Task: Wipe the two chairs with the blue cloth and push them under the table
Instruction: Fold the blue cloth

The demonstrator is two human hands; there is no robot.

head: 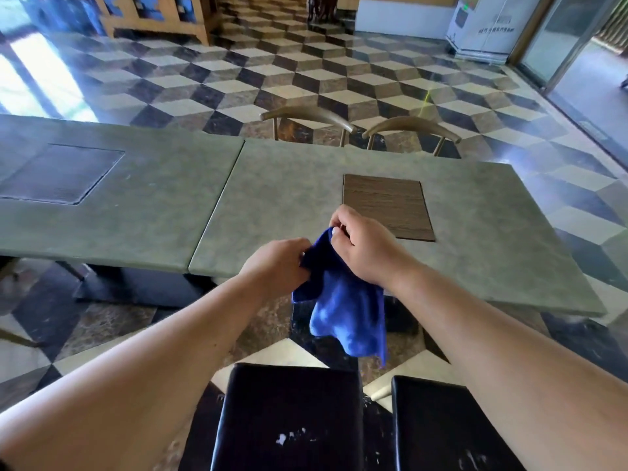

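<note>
The blue cloth (343, 311) hangs in the air above the near edge of the grey-green table (492, 266). My left hand (275, 265) pinches its left edge, and my right hand (362, 246) grips its top corner. Below my arms stand two chairs with black seats, the left chair (289, 416) and the right chair (438, 423), side by side, pulled out from the table. White scuffs mark both seats.
A wooden inset panel (387, 205) lies in the tabletop. A second table (112, 212) adjoins on the left. Two chair backs (309, 115) (411, 125) rise behind the far edge. A glass door (577, 52) stands at the right; the floor is chequered tile.
</note>
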